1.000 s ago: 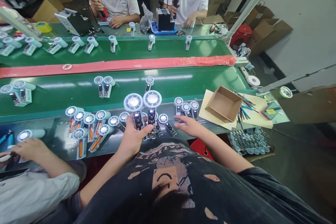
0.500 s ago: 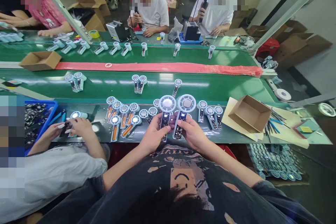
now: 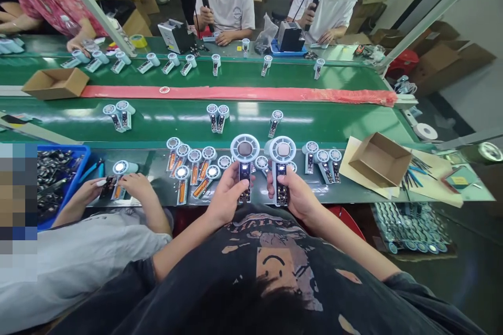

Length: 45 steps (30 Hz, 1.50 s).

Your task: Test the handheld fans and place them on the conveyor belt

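Just above the near edge of the desk (image 3: 353, 196), the left hand (image 3: 225, 200) and the right hand (image 3: 295, 196) each hold one small handheld fan upright by its handle. The left fan (image 3: 244, 153) has its round white head above the thumb, and the fingers (image 3: 231, 180) are curled around the dark strip of the handle where a circuit board shows; the right fan (image 3: 281, 152) is held the same way, fingers wrapped about the lower handle. Both hands are closed on their fans, and the two heads stand side by side, close but seemingly not touching, though the angle makes that hard to judge. These look like light, hollow plastic pieces, stiff in the ring and thin in the grille, so the handle is the sensible place to grip. The open side with the bare board is probably delicate, and pressure there or on small parts could do harm; the smooth plastic edges of the handle are the safer hold. More fans (image 3: 192, 167) lie flat in a loose row on the desk just beyond the hands, some with orange inserts. An open cardboard box (image 3: 379, 159) sits to the right. Another person's hands (image 3: 131, 186) work at a fan on the left, beside a blue bin (image 3: 80, 159).
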Each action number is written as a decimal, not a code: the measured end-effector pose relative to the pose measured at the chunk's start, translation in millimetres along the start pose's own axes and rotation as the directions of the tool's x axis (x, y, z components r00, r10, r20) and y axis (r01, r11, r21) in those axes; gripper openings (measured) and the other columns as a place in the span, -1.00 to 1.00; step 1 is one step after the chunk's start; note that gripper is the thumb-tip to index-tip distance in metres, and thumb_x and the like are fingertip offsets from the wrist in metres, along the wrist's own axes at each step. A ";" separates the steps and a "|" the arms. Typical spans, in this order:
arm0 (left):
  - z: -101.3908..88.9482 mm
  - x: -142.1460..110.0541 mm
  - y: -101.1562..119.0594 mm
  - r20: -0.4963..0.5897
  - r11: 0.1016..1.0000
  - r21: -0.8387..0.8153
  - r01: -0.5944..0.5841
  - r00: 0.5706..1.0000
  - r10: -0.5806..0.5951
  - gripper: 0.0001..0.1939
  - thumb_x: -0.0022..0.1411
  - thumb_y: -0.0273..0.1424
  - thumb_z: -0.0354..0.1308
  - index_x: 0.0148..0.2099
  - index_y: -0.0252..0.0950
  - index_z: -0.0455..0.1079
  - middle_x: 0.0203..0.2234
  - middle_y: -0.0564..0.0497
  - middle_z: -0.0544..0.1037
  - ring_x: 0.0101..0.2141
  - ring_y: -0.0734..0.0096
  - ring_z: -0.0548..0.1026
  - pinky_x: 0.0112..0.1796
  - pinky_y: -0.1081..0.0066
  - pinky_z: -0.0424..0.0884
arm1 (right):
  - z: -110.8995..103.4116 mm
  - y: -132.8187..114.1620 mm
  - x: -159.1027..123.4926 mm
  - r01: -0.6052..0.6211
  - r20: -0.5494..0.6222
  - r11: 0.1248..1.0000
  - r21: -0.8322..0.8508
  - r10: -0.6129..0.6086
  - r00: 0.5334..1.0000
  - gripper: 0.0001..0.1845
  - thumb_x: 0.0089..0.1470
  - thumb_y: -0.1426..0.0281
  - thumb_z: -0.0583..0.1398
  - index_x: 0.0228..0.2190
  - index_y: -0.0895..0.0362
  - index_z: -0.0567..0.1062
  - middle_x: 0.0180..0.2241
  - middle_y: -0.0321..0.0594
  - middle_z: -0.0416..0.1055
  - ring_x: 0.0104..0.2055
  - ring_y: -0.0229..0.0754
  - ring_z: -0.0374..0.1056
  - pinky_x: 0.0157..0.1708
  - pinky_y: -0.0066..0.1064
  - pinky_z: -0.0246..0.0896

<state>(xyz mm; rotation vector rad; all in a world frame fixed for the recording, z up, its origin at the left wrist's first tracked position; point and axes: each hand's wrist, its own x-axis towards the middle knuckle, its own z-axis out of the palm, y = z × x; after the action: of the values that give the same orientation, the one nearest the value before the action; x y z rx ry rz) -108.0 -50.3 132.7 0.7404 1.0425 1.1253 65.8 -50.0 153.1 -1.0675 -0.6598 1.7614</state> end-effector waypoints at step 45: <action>-26.5 -52.4 24.1 -0.669 0.988 -0.148 0.048 0.731 -0.136 -0.17 -0.54 -0.29 0.65 -0.10 -0.23 0.45 -0.27 0.00 0.64 -0.25 0.17 0.61 -0.21 0.30 0.61 | -138.3 -33.8 254.6 -0.439 -0.459 0.148 -0.886 -0.145 0.877 -0.45 0.22 0.37 0.26 0.18 0.16 0.26 0.05 0.02 0.39 -0.01 0.00 0.42 -0.04 -0.17 0.36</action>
<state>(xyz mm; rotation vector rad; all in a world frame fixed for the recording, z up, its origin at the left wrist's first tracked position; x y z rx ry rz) -145.5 -94.1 159.3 0.1464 1.5875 1.3989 156.9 192.6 19.3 -2.4666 -1.5481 0.9009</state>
